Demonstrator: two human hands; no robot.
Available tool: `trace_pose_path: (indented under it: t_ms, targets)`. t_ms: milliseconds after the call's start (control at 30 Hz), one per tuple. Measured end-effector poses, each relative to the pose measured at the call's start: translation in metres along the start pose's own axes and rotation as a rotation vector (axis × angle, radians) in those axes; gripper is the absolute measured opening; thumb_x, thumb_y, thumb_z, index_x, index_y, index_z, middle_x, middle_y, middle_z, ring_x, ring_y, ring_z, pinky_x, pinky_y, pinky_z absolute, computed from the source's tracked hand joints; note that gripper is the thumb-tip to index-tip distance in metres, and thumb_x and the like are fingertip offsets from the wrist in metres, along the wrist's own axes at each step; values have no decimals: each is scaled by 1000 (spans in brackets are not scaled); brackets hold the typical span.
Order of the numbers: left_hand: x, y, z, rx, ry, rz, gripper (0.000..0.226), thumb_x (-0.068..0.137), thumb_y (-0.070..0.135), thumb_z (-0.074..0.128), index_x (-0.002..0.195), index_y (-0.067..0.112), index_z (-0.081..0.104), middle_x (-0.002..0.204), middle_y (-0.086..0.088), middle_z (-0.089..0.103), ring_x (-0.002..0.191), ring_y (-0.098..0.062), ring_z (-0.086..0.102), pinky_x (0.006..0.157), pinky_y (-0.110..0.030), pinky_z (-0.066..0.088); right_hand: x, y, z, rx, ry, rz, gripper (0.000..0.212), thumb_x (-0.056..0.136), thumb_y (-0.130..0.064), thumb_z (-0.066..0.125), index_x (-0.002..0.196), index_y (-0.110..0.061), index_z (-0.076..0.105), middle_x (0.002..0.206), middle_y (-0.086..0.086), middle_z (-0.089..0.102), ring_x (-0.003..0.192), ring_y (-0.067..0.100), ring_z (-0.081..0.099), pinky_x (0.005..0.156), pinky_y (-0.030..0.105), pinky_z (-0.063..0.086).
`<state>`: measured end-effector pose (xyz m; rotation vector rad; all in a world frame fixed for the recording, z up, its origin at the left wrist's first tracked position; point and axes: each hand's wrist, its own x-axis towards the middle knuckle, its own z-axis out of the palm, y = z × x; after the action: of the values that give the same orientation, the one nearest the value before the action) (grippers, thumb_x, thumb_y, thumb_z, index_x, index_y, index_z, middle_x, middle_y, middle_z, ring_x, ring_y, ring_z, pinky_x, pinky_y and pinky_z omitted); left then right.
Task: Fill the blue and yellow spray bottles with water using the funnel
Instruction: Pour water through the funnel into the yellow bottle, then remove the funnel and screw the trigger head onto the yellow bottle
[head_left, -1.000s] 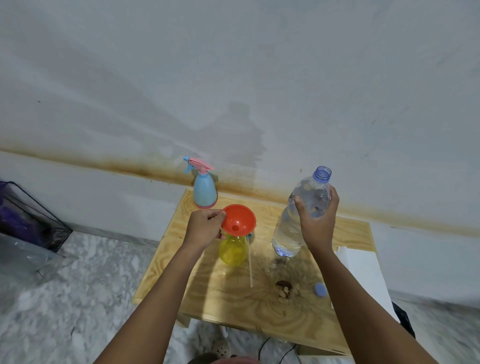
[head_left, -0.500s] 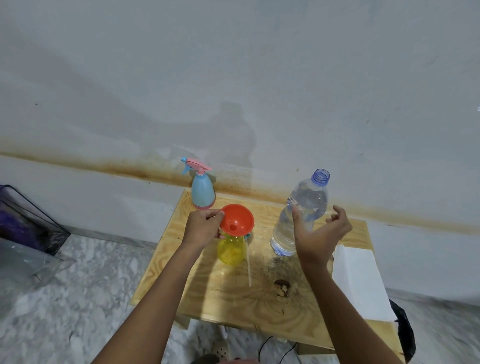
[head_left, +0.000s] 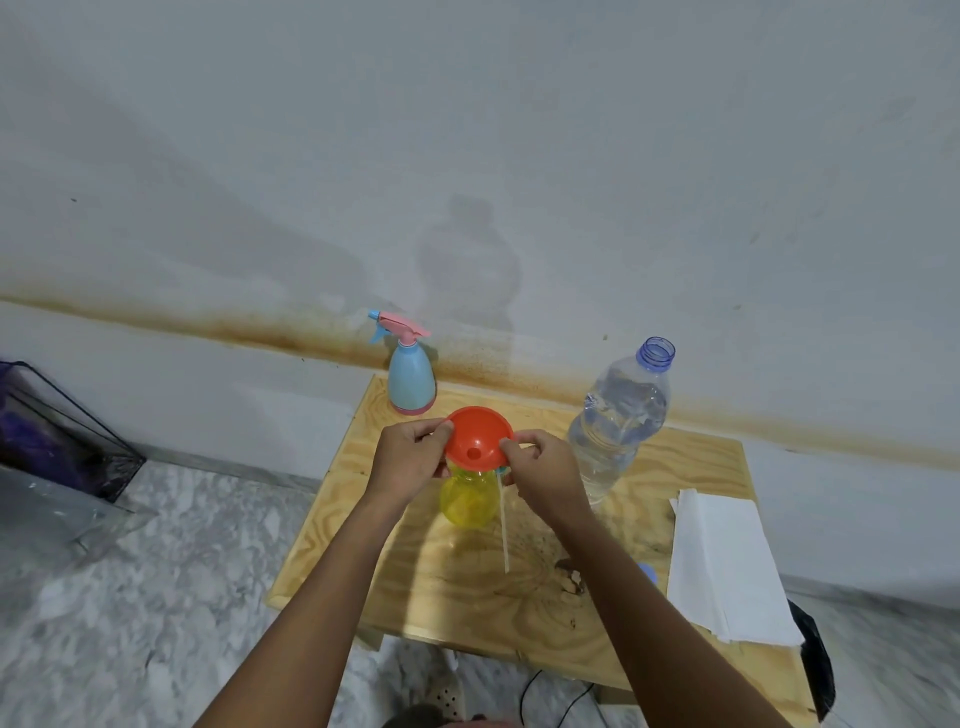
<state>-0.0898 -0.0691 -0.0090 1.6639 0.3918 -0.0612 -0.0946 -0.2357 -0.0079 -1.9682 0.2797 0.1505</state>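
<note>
Only plywood table (head_left: 691, 467) against stained wall (head_left: 467, 156).

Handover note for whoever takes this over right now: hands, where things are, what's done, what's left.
Hands: left hand and right hand each pinch the funnel rim, on opposite sides.
Things: the funnel sits on the yellow bottle, mid-table. The water bottle stands uncapped to its right, not held. The blue bottle is at the back with its sprayer on.
Done: funnel placed. I cannot tell the water level in either spray bottle.
Left: probably pour into yellow, then check blue.
</note>
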Motion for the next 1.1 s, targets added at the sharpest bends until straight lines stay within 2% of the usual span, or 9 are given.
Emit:
trace_pose_path:
  t_ms: [100, 167, 267, 367, 433, 600, 800, 967, 1100]
  targets:
    - [3, -3, -5, -78, 2, -18, 27, 100, 29, 56, 98, 10, 76, 58, -5, 61, 59, -19, 61, 72, -36, 59, 4, -1, -6, 8, 32, -24, 9, 91, -20, 61, 89, -12, 66, 65, 4, 70, 57, 12, 66, 55, 27, 48]
    - [8, -11, -10, -59, -13, -6, 23, 101, 26, 51, 107, 19, 72, 70, -3, 63, 68, -17, 63, 73, -32, 56, 7, 0, -10, 11, 68, -45, 10, 90, -19, 62, 84, -13, 66, 61, 4, 68, 56, 13, 65, 56, 28, 49]
    - [13, -32, -10, 127, -141, 56, 29, 98, 15, 58, 123, 29, 60, 99, 4, 61, 84, -11, 62, 67, -16, 49, 7, 2, -15, -9, 53, -50, 10, 91, -19, 62, 86, -12, 66, 62, 6, 68, 48, 4, 62, 55, 27, 47]
    - [13, -46, 0, 325, -309, 182, 43, 89, 10, 69, 125, 32, 58, 117, 6, 56, 109, -5, 55, 86, -14, 44, 7, 4, -17, -19, 31, -52, 10, 94, -22, 63, 92, -13, 67, 64, 4, 69, 47, 0, 60, 53, 21, 45]
    - [14, -51, 8, 356, -398, 247, 36, 85, 14, 74, 110, 36, 60, 110, 8, 60, 108, 3, 57, 88, -13, 45, 7, 7, -19, -43, 3, -70, 11, 95, -22, 62, 96, -13, 67, 65, 3, 70, 48, 0, 61, 52, 18, 44]
    - [18, -65, 16, 379, -308, 213, 45, 81, 38, 78, 116, 51, 54, 122, 17, 59, 113, -4, 55, 94, -26, 45, 0, 24, -37, 57, 48, -79, 11, 97, -18, 59, 107, -17, 63, 78, 5, 72, 62, 8, 69, 53, 19, 51]
    - [21, -66, 15, 366, -305, 192, 45, 79, 32, 81, 103, 57, 52, 113, 27, 59, 112, -4, 56, 98, -29, 47, -17, 75, -51, -146, 207, -139, 9, 92, -8, 64, 88, -16, 65, 81, -11, 69, 75, -7, 66, 64, 9, 51]
    - [22, -66, 14, 300, -286, 163, 45, 78, 24, 84, 110, 45, 61, 114, 16, 66, 108, 2, 57, 92, -21, 46, -21, 120, -36, -292, 272, -130, 8, 91, -8, 62, 85, -12, 66, 80, -4, 66, 76, 12, 63, 69, 36, 54]
    - [24, -68, 11, 319, -285, 183, 51, 76, 23, 85, 122, 30, 64, 117, 11, 67, 110, -2, 58, 98, -28, 49, -19, 138, -25, -410, 277, -111, 11, 94, -12, 58, 83, -10, 61, 85, -2, 61, 75, 20, 58, 64, 41, 48]
